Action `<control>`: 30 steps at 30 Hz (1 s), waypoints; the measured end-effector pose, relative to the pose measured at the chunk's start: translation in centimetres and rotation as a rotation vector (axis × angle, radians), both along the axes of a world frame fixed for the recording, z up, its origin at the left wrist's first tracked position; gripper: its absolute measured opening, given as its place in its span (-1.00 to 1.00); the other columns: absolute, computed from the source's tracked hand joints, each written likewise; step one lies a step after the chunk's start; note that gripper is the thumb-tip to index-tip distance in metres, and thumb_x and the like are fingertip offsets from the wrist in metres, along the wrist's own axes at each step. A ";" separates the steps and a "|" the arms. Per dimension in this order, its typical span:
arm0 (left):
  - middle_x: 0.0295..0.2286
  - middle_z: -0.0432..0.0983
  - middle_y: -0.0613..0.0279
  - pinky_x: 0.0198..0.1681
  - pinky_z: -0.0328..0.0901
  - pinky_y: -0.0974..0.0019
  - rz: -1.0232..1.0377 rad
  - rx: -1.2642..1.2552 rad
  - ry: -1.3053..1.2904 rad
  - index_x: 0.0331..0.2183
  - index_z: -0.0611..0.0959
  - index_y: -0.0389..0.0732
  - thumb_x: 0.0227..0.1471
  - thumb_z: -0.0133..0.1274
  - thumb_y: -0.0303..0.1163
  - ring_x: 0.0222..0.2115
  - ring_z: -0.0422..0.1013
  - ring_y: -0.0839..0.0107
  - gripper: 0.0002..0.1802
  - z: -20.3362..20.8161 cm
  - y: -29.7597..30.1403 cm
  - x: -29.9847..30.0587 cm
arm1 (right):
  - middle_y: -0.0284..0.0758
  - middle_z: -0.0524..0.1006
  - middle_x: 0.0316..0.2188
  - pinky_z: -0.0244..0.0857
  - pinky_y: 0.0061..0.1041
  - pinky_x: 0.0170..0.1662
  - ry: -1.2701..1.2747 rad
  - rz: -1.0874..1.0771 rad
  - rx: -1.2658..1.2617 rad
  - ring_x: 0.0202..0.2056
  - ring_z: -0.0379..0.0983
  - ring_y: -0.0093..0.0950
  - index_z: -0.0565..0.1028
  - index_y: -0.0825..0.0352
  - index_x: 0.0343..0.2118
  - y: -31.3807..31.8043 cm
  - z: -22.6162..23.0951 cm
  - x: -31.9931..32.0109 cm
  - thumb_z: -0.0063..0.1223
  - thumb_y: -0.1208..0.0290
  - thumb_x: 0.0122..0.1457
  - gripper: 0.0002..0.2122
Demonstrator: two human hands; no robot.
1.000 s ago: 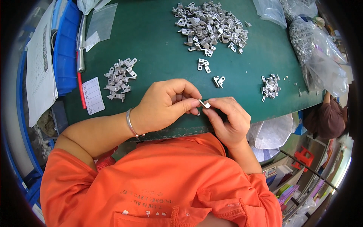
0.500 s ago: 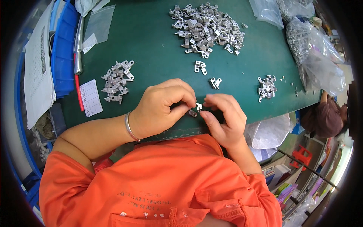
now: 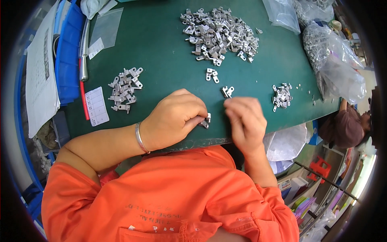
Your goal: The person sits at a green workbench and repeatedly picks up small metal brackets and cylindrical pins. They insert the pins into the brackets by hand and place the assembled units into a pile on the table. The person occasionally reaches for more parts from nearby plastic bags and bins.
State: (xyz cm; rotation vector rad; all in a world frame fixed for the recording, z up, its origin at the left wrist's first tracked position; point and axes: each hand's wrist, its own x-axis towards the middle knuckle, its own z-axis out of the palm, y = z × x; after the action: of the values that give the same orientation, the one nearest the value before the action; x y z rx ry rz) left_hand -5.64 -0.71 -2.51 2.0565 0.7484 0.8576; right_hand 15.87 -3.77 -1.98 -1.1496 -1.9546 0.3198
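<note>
My left hand (image 3: pixel 175 117) is closed in a pinch on a small silver metal bracket (image 3: pixel 208 117), near the table's front edge. A second similar bracket (image 3: pixel 205 125) shows just below those fingertips; whether it is held or lies on the table, I cannot tell. My right hand (image 3: pixel 246 123) is a little apart to the right, fingers curled and partly blurred. Just beyond its fingertips a few brackets (image 3: pixel 227 92) lie together, with another small group (image 3: pixel 211 75) farther off.
A large heap of brackets (image 3: pixel 221 36) covers the far middle of the green table (image 3: pixel 161 52). Smaller piles lie left (image 3: pixel 125 89) and right (image 3: pixel 282 96). A paper label (image 3: pixel 96 106), blue bin (image 3: pixel 67 52) and filled plastic bags (image 3: pixel 330 60) flank them. Another person (image 3: pixel 347 125) is at far right.
My right hand has moved away from the bracket at my left fingertips, outward to the right. My left hand keeps its pinch, almost in place.
</note>
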 end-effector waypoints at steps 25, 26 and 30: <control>-0.42 0.57 0.15 -0.36 0.40 0.46 0.048 -0.259 -0.128 -0.28 0.64 -0.34 -0.14 0.26 -0.60 -0.45 0.52 0.43 -0.72 1.0 -0.3 0.0 | -0.15 0.55 -0.38 0.43 -0.56 -0.38 0.587 0.062 -0.188 -0.39 0.52 -0.43 0.35 0.38 -0.43 -1.8 -1.3 -2.2 0.22 0.81 -0.08 -0.73; -0.41 0.57 0.15 -0.36 0.40 0.46 0.043 -0.270 -0.130 -0.27 0.64 -0.34 -0.14 0.25 -0.60 -0.44 0.52 0.43 -0.72 1.0 -0.4 0.0 | -0.15 0.55 -0.38 0.43 -0.56 -0.37 0.578 0.060 -0.185 -0.39 0.52 -0.43 0.35 0.37 -0.44 -1.9 -1.3 -2.1 0.21 0.81 -0.08 -0.73; -0.37 0.58 0.14 -0.31 0.42 0.45 0.040 -0.337 -0.161 -0.22 0.61 -0.35 -0.08 0.22 -0.61 -0.40 0.53 0.46 -0.71 1.0 -0.4 0.1 | -0.18 0.54 -0.39 0.42 -0.54 -0.37 0.488 0.052 -0.135 -0.39 0.51 -0.41 0.35 0.36 -0.44 -1.8 -1.1 -2.0 0.21 0.83 -0.10 -0.72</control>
State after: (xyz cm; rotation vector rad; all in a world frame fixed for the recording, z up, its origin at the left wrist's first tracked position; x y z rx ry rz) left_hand -5.58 -1.06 -1.48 1.6605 0.7882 0.8441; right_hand 13.86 -5.55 -3.05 -0.9916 -1.5503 0.6990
